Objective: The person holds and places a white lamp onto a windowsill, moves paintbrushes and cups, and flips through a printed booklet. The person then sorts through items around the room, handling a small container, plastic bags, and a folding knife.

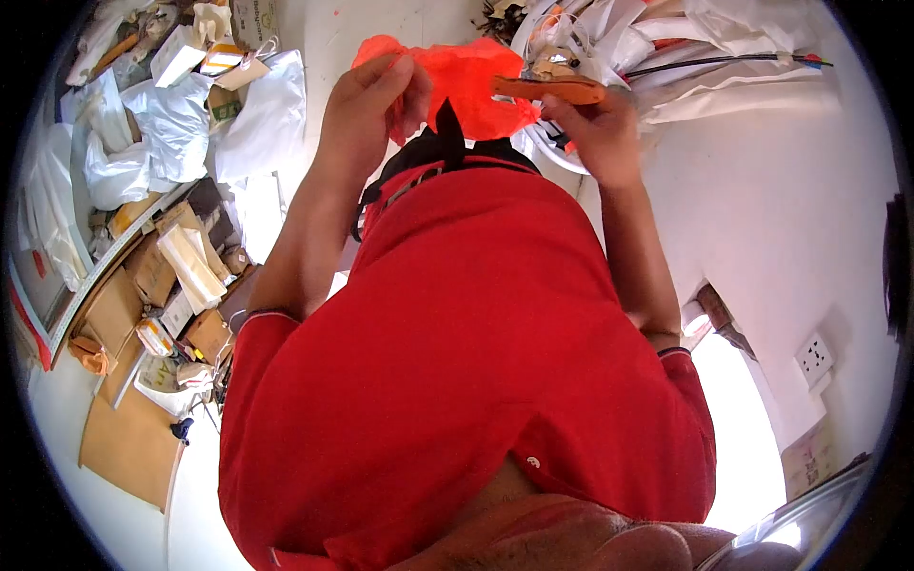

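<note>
My left hand [383,93] is closed on the left edge of a crumpled, bright orange-red thin sheet [471,81], which could be cloth or plastic. The sheet spreads out in front of my waist. In my right hand [605,128], between thumb and fingers, is a flat orange-brown handle [547,89] with small holes, shaped like a folded pocket knife. Its left end overlaps the sheet's right side; whether they touch I cannot tell. Below the sheet a dark pointed piece [449,133] shows against my waist.
At left, a shelf edge [105,262] is crowded with cardboard boxes [143,271] and white plastic bags [167,114]. Upper right, a white round container [552,152] overflows with plastic wrapping [714,29], a thin black rod [724,62] across it. A wall socket [814,359] is at right.
</note>
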